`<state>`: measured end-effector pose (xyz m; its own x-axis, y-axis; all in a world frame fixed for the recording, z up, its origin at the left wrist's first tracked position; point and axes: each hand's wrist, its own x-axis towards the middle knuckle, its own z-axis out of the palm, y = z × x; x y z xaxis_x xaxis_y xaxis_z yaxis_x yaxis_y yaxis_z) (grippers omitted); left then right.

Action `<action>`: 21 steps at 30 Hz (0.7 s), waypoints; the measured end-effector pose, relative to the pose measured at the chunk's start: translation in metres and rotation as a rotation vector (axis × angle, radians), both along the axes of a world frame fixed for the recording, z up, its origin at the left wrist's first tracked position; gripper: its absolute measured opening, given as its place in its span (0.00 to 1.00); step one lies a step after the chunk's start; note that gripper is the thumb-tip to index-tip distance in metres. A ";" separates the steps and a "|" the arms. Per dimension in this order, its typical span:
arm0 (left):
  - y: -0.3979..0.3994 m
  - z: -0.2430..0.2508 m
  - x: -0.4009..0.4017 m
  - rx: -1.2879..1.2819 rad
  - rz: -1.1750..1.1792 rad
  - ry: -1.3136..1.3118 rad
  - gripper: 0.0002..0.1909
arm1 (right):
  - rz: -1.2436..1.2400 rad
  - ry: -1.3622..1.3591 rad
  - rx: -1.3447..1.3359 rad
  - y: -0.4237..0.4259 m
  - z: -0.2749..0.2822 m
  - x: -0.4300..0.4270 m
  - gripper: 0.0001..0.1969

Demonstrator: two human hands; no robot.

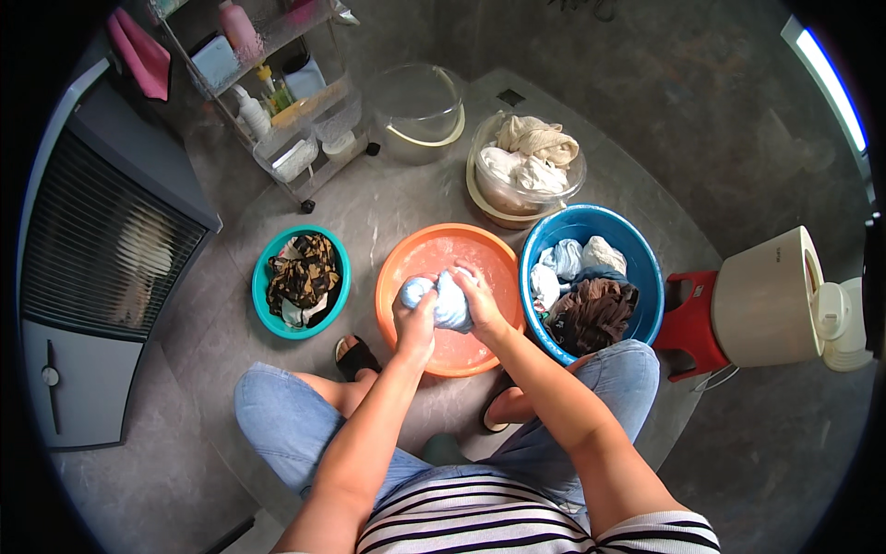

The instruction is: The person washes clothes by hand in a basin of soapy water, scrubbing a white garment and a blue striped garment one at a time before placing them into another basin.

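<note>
Both my hands grip a bunched, wet light blue cloth (451,305) over an orange plastic basin (383,298) of soapy-looking water. My left hand (415,322) is around its left part, and my right hand (479,298) around its right part. On the right, a blue plastic basin (654,277) holds light blue, white and dark brown pieces of wet clothing (595,305). To the left, a smaller teal basin (259,305) contains a black and tan patterned garment (304,270) and some white cloth.
Behind the basins stand a clear bucket of white and beige cloths (529,163) and another clear bucket (419,118). A wheeled shelf rack (311,183) with bottles is at the back left. At the right, a beige appliance (765,298) rests on a red stool (692,325).
</note>
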<state>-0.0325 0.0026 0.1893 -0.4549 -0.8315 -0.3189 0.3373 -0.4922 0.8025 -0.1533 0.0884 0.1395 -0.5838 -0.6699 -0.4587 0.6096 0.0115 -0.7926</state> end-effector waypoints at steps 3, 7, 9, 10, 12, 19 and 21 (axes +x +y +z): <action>0.002 0.022 -0.006 -0.247 -0.057 -0.077 0.13 | 0.207 -0.231 -0.284 -0.011 0.002 -0.033 0.23; 0.000 0.046 0.020 -0.856 -0.076 -0.267 0.16 | 0.290 -0.546 -0.343 -0.028 0.041 -0.015 0.26; 0.008 0.076 0.019 -1.174 -0.177 -0.223 0.17 | 0.330 -0.583 -0.406 -0.023 0.036 -0.037 0.23; 0.006 0.097 0.019 -1.227 -0.226 -0.193 0.18 | 0.389 -0.513 -0.428 -0.025 0.043 -0.044 0.21; -0.017 0.116 0.001 -1.333 -0.228 -0.169 0.16 | 0.471 -0.448 -0.439 -0.036 0.062 -0.062 0.16; -0.001 0.137 -0.002 -1.572 -0.328 -0.133 0.14 | 0.928 -0.430 -0.282 -0.048 0.105 -0.125 0.10; -0.004 0.135 -0.010 -1.658 -0.451 -0.020 0.15 | 0.895 -0.418 -0.100 -0.048 0.099 -0.102 0.09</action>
